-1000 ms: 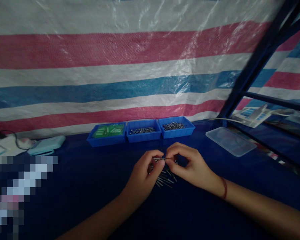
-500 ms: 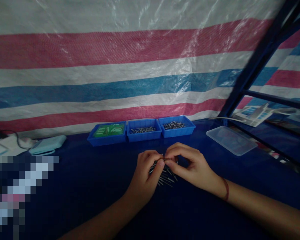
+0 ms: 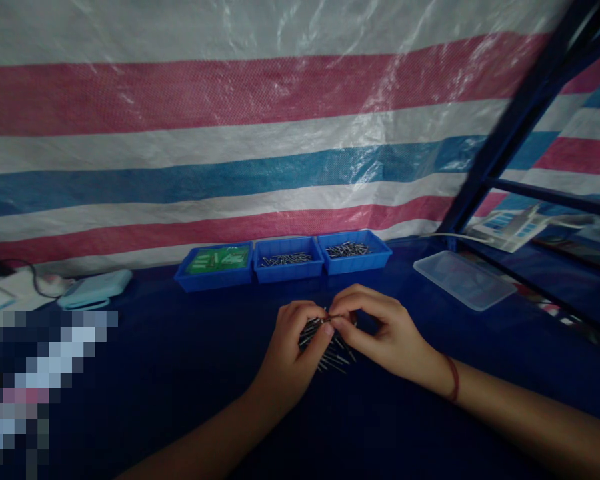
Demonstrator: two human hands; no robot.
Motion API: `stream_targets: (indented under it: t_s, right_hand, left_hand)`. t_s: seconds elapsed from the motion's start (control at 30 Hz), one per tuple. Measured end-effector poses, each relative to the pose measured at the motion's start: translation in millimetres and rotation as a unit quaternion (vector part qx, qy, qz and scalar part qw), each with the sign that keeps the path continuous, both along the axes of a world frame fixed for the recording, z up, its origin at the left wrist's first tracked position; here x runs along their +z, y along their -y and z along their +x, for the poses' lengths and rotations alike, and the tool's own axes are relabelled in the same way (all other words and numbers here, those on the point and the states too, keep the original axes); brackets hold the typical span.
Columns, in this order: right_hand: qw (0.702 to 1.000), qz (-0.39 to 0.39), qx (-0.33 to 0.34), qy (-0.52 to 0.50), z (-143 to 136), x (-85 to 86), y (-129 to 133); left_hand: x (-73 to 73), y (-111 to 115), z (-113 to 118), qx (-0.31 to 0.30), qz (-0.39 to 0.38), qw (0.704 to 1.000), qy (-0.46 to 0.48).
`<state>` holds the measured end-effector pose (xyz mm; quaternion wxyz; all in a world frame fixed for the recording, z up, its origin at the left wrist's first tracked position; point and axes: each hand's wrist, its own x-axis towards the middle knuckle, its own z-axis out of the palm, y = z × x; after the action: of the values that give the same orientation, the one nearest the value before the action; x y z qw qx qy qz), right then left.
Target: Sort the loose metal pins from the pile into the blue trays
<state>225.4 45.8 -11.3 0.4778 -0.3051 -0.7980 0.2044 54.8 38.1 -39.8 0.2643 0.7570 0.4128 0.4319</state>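
- One slim, grey metal pin, mostly hidden, is pinched by the left hand's and right hand's fingertips, near the loose metal pile.
- Probably light, stiff, slippery; its ends suit gripping.

"How are we holding our left hand?"

"We are curling it inward, pressing the left thumb toward the bent index finger in a pinch."

"And our right hand?"

"We are pinching with it too, arching its fingers above the right thumb and bringing its fingertips close to the left ones."

"Our arms?"

"We are slanting the left forearm and right forearm inward from opposite sides."
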Motion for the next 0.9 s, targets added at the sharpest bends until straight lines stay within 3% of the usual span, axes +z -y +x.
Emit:
stream_targets:
  t_s: [0.37,0.7,0.8,0.9]
  right_hand:
    - [1.0,-0.015,-0.002,0.011,-1,0.3,-3]
    - [0.995,-0.056,0.059,0.055,-1,-1.7,-1]
    - [0.996,-0.049,0.04,0.07,1,2.9,-2]
    - [0.996,0.01,-0.057,0.068,10,9.1,-17]
  left_hand:
    - [0.2,-1,1,0.024,-0.013,0.998,0.062]
    - [1.3,-1,0,0.021,0.009,0.994,0.105]
    - [1.4,-2,-1,0.032,-0.013,0.994,0.102]
    - [3.3,-7,-3,0.061,-0.023,0.991,0.113]
